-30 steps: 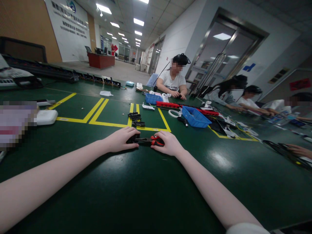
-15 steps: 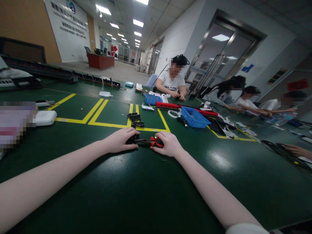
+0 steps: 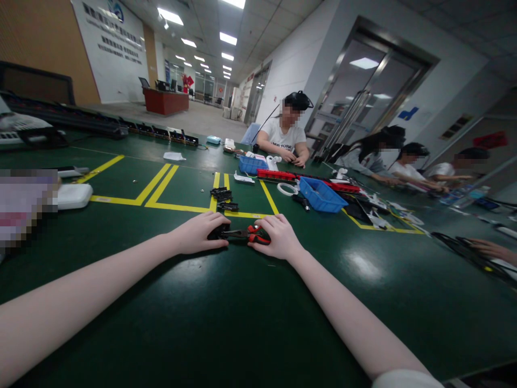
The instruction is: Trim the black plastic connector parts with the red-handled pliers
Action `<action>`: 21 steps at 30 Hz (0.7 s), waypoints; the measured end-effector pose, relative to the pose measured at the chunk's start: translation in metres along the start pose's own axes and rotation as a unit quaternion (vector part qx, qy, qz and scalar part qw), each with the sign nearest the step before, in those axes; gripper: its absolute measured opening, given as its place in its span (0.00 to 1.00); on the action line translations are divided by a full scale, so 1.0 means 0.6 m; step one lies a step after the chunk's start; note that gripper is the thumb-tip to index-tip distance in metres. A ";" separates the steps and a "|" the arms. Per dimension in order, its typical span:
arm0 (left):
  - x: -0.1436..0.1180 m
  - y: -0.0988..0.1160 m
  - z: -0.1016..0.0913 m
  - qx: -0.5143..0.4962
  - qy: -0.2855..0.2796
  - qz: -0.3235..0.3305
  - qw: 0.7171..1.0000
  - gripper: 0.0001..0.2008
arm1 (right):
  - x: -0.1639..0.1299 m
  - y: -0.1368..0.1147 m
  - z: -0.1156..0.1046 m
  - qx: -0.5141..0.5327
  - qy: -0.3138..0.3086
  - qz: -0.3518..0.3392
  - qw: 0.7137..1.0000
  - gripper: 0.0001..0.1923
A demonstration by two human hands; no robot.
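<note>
Two hands on green table [image 3: 242, 323] | left hand [image 3: 197, 234] closed over small black part [image 3: 218, 232]; right hand [image 3: 278, 238] grips red-handled pliers [image 3: 248, 234] | pliers likely stiff, light; hold by handles | black parts [image 3: 223, 197] just beyond

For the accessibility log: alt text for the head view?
Two bare hands meet on a green table: the right hand grips red-handled pliers, the left hand covers a small black part at their tip. Blue bins and seated people lie beyond.

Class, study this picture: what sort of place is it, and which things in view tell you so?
Probably an assembly workshop: a long green table marked with yellow tape, blue parts bins, red-handled pliers in hand, and several seated people working.
</note>
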State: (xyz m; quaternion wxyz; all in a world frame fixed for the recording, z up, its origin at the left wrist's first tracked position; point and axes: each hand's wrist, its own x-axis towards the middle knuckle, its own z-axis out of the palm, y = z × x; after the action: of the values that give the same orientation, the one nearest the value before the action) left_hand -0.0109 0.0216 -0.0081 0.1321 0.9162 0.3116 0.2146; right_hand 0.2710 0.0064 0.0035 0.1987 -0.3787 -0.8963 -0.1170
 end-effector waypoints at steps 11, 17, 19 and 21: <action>0.004 0.001 -0.001 0.019 0.016 0.059 0.998 0.15 | 0.000 -0.001 0.001 -0.011 0.002 0.006 1.000 0.23; 0.003 0.003 -0.003 0.022 0.022 0.064 0.997 0.14 | -0.001 -0.003 -0.001 -0.019 0.003 0.000 1.000 0.22; 0.003 0.005 -0.003 0.037 0.024 0.061 0.997 0.13 | -0.001 -0.004 -0.002 -0.020 0.002 0.000 1.000 0.22; 0.003 0.007 -0.004 0.055 0.027 0.053 0.997 0.14 | -0.001 -0.004 -0.002 -0.023 0.005 -0.002 1.000 0.23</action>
State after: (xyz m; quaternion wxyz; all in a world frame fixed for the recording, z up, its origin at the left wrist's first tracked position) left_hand -0.0087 0.0196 -0.0038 0.0615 0.9313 0.2770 0.2285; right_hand 0.2697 0.0040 0.0044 0.1942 -0.3811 -0.8931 -0.1394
